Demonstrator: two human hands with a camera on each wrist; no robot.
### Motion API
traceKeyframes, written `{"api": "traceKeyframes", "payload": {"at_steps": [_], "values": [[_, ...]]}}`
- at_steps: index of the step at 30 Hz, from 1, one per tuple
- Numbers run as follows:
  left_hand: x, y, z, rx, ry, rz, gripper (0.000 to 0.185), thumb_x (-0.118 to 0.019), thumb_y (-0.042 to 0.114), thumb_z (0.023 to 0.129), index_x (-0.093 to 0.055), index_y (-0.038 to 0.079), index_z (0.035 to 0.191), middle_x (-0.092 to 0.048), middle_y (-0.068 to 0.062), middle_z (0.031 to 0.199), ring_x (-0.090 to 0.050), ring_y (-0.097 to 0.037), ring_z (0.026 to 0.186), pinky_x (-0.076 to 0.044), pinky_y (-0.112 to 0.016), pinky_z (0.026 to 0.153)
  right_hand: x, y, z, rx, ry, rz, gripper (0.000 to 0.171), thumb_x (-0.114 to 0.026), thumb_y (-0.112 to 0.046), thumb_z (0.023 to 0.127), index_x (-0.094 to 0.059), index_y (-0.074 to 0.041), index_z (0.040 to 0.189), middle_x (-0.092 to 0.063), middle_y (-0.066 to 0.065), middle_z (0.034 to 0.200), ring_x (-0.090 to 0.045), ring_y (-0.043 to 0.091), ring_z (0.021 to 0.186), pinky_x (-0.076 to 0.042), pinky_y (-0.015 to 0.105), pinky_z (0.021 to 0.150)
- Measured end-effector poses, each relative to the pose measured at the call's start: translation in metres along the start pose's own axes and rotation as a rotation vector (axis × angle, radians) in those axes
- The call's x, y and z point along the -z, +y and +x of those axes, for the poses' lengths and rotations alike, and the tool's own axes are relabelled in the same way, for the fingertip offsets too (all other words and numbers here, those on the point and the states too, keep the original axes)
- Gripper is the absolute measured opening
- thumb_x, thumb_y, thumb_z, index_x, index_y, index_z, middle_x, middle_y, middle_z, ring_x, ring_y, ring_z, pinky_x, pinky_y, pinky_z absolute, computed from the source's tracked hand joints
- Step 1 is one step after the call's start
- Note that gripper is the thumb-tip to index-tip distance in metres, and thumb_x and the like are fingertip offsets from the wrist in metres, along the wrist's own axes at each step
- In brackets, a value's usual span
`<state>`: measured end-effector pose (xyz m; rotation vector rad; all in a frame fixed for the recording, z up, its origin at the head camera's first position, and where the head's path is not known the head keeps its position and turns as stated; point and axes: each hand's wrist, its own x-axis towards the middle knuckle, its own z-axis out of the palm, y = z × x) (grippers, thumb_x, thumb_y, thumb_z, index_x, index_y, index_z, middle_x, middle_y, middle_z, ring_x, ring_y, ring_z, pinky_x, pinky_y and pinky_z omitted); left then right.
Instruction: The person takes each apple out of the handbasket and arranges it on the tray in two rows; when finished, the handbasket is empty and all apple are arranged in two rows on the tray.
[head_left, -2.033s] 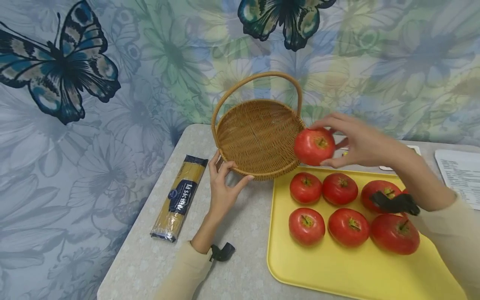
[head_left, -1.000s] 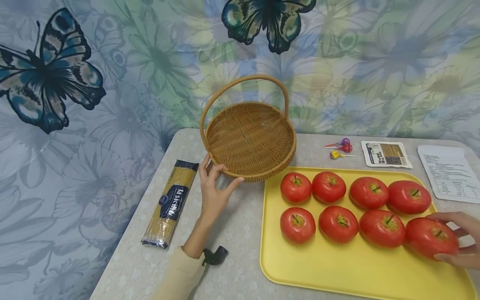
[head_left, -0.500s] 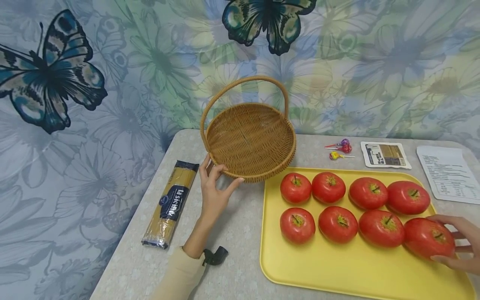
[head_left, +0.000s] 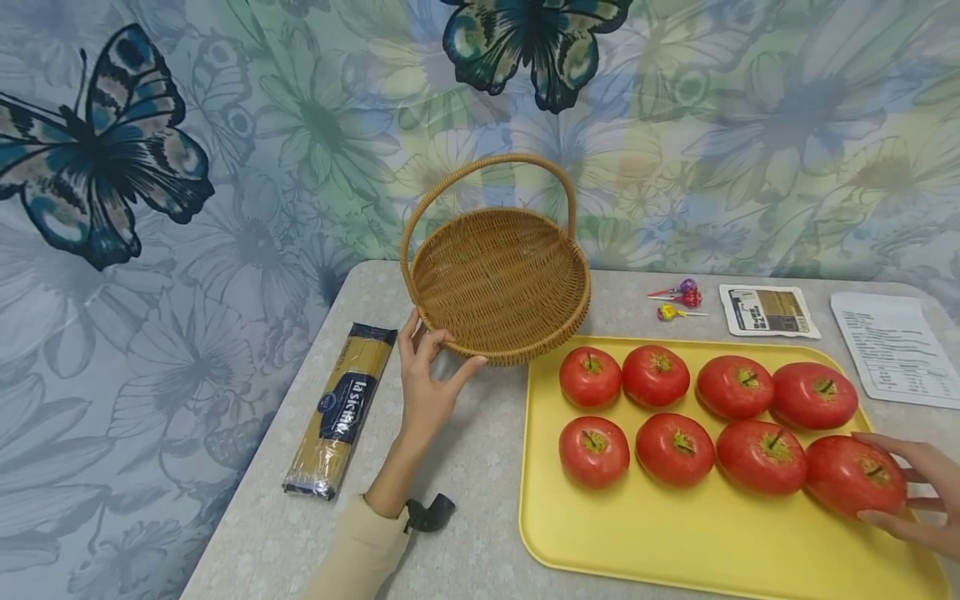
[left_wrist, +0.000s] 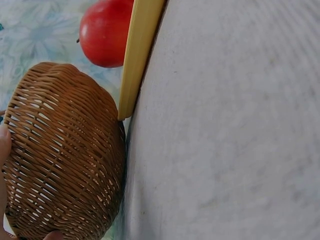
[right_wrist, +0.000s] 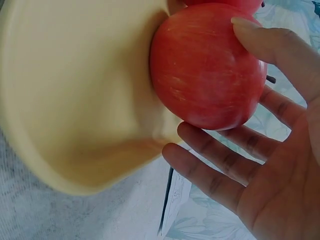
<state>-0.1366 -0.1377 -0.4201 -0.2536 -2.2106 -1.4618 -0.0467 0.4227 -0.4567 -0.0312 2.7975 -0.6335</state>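
In the head view, my left hand [head_left: 431, 387] grips the near left rim of a wicker basket [head_left: 498, 279], tilted so its bare inside faces me. The left wrist view shows the basket's woven outside [left_wrist: 65, 155] beside the yellow tray's edge [left_wrist: 134, 65]. My right hand [head_left: 926, 487] holds the rightmost near apple [head_left: 855, 475] on the yellow tray [head_left: 637, 542], thumb on one side and fingers on the other. In the right wrist view the thumb tip presses the apple [right_wrist: 207, 65]; the lower fingers are fairly straight. Other red apples [head_left: 738, 387] sit in two rows.
A pasta pack [head_left: 345, 408] lies left of my left forearm. Behind the tray are lollipops [head_left: 682, 293], a flat printed pouch [head_left: 770, 311] and a printed sheet [head_left: 896, 346]. A butterfly-patterned cloth [head_left: 315, 167] hangs behind the table.
My right hand has moved from the basket's right side, carrying an apple, to the tray's right end. There the apple has since shifted slightly left. My left hand stays on the basket.
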Motion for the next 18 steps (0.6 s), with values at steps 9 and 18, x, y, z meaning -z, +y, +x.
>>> {"api": "traceKeyframes", "payload": {"at_steps": [9, 18], "values": [[-0.001, -0.005, 0.002, 0.012, -0.001, 0.008, 0.041, -0.081, 0.010, 0.080, -0.055, -0.003, 0.109, -0.012, -0.025, 0.158, -0.024, -0.046, 0.144, -0.043, -0.059, 0.104, 0.002, -0.015, -0.004, -0.017, 0.018, -0.016, 0.122, -0.089, -0.041, 0.067, -0.014, 0.009, 0.150, -0.032, 0.041, 0.126, -0.044, 0.059, 0.096, -0.055, 0.058, 0.067], [-0.001, -0.035, 0.004, 0.028, -0.012, 0.048, 0.050, -0.082, 0.022, 0.080, -0.055, 0.003, 0.117, -0.009, -0.011, 0.161, -0.025, -0.035, 0.146, -0.044, -0.049, 0.108, 0.000, -0.030, -0.014, 0.064, 0.263, -0.070, 0.104, -0.084, -0.034, 0.078, -0.020, -0.002, 0.154, -0.027, 0.038, 0.143, -0.024, 0.057, 0.128, -0.033, 0.075, 0.094]]}}
